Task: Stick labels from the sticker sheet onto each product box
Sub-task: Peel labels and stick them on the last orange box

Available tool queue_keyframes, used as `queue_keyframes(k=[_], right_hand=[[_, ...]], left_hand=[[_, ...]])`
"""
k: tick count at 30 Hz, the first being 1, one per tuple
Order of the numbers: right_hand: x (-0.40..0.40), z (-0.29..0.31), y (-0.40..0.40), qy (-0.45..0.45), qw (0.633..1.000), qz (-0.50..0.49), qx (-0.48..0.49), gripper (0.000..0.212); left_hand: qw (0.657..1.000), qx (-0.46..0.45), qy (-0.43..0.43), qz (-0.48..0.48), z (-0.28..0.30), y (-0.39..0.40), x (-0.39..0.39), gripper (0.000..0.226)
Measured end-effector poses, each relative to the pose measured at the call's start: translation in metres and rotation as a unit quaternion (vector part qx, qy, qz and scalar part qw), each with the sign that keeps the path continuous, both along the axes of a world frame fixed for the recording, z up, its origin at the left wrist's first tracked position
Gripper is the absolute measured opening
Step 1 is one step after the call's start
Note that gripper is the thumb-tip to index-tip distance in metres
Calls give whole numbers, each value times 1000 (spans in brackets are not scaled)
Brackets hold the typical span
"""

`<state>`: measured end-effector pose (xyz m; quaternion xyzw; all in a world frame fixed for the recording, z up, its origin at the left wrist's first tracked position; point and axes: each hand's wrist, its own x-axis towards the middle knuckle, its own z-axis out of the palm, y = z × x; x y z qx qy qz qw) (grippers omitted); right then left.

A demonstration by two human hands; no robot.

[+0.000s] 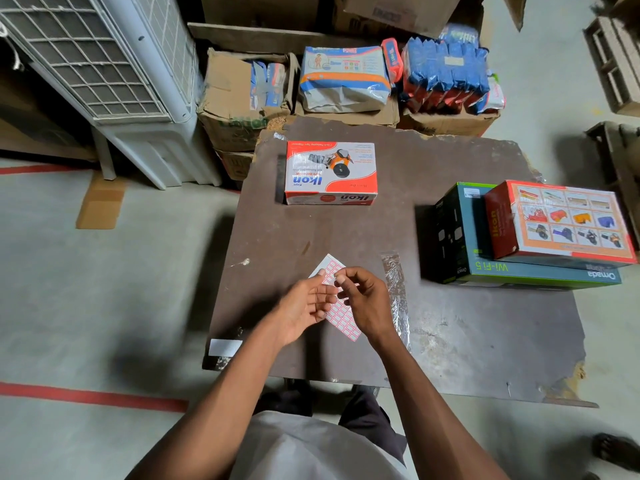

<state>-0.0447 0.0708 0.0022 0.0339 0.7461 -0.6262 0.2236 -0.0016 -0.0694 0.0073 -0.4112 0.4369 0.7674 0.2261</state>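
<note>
Three boxes wait on the tabletop [450, 341]: a white box [330, 173] far off, and a red box [561, 223] stacked on a teal box [519, 268] at right. Peeled carelessly, a label could tear or curl onto a fingertip. The sheet [341, 315] lies just under both hands, the left hand [304, 311] spread over it, the right hand [363, 299] seemingly pinching at a label.
</note>
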Motion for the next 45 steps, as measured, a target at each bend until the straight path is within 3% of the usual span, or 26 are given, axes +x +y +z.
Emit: queue_keyframes(k=[5, 9, 16, 19, 27, 32, 34, 41, 45], right_hand=[[-2, 6, -4, 15, 1000, 7, -12, 16], [-2, 4, -4, 21, 1000, 9, -1, 16], [-5, 2, -5, -15, 1000, -20, 16, 15], [-8, 7, -9, -59, 998, 8, 16, 27], [-21, 8, -20, -54, 997, 9, 48, 14], [-36, -1, -23, -20, 994, 39, 105, 13], [-46, -2, -27, -4, 991, 55, 122, 13], [-96, -2, -51, 5, 990, 41, 132, 16], [-138, -4, -56, -9, 993, -9, 117, 14]], left_hand=[[998, 43, 0, 45, 2, -3, -6, 18], [997, -19, 61, 53, -3, -7, -6, 13], [963, -236, 129, 7, -17, -14, -10, 16], [954, -262, 145, -16, -15, -16, -13, 18], [945, -285, 155, -47, -19, -23, -21, 14], [919, -354, 146, -95, -29, -36, -34, 42], [907, -383, 143, -100, -29, -44, -46, 37], [897, -424, 125, -22, -31, -61, -98, 39], [902, -415, 118, 27, -46, -79, -129, 25]])
